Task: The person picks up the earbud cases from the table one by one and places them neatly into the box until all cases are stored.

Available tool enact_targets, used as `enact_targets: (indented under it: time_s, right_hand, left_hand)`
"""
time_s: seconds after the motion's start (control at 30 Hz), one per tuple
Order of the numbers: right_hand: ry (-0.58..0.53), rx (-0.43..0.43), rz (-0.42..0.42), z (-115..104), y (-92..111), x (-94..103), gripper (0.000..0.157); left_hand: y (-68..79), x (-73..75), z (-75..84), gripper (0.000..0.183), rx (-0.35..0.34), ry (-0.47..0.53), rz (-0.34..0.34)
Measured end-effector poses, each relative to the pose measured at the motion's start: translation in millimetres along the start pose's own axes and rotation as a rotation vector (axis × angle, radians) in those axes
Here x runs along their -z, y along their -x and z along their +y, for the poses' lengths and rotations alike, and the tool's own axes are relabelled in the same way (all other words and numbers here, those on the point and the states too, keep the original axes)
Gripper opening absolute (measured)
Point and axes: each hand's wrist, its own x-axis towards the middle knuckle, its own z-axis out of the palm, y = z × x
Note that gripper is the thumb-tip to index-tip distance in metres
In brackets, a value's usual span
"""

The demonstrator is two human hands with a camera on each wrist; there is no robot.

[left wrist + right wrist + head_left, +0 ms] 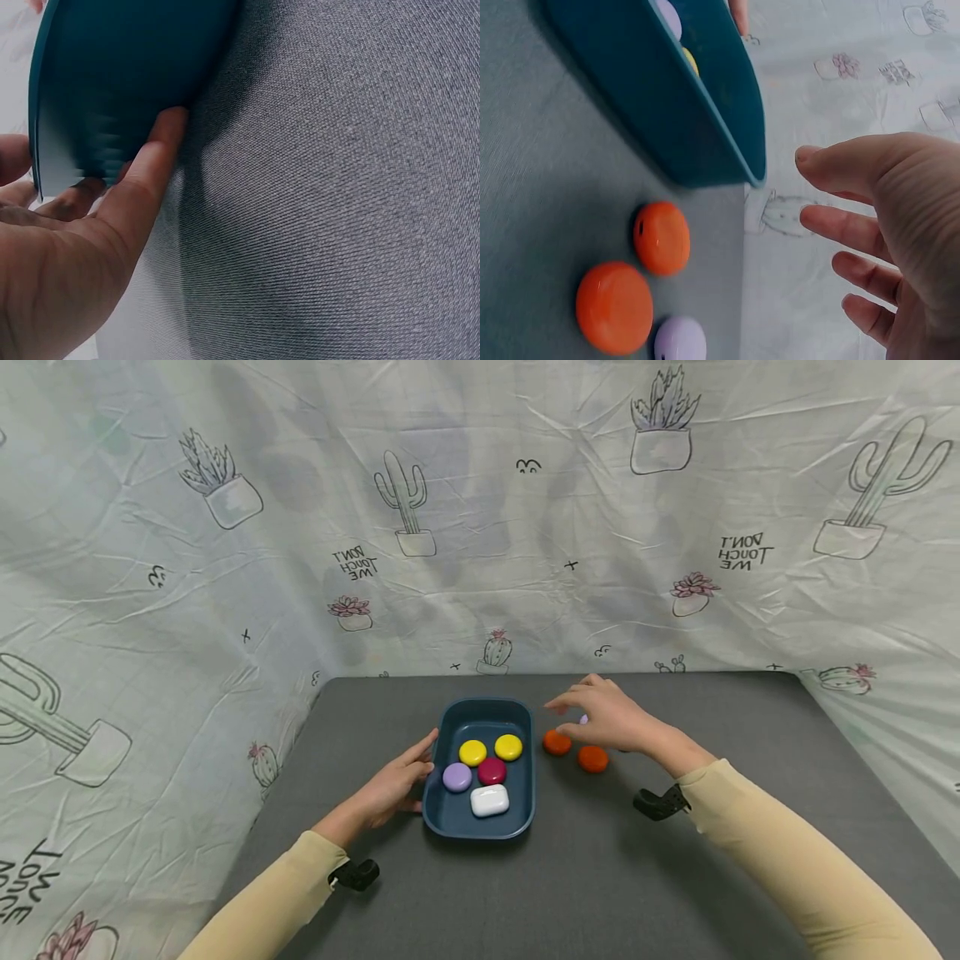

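Note:
A dark blue rectangular tray (480,837) sits on the grey table. In it lie two yellow round pieces (508,747), a lilac round piece (457,777), a dark red one (492,771) and a white rounded-rectangular piece (490,801), all glossy. My left hand (387,788) rests against the tray's left side, fingers fairly straight, with the thumb (169,127) on its outer wall. Right of the tray, my right hand (611,714) hovers with fingers spread and holds nothing. Near it are two orange round pieces (615,307) and another lilac piece (681,341), partly hidden in the head view.
The grey tabletop (570,893) extends in front of the tray and to both sides. A pale cloth (480,527) printed with cacti hangs behind and at the sides. Black bands with small devices (356,875) are on both wrists.

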Motion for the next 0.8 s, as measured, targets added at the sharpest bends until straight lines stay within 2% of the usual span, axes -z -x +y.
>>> enact_targets:
  time_s: [0.3,0.5,0.8]
  right_hand:
    - [-0.083,-0.053,0.040,20.6,26.6,7.5,0.039]
    - [-0.139,-0.090,0.047,32.7,34.6,10.2,0.042]
    - [-0.132,-0.161,0.063,60.7,46.5,12.6,0.047]
  left_hand:
    - [0.8,0.8,-2.5,0.062,-0.008,-0.002,-0.003]
    - [0.7,1.1,-2.5,0.062,-0.006,-0.005,-0.002]
    - [1.6,0.8,-1.9,0.062,-0.012,-0.001,-0.001]
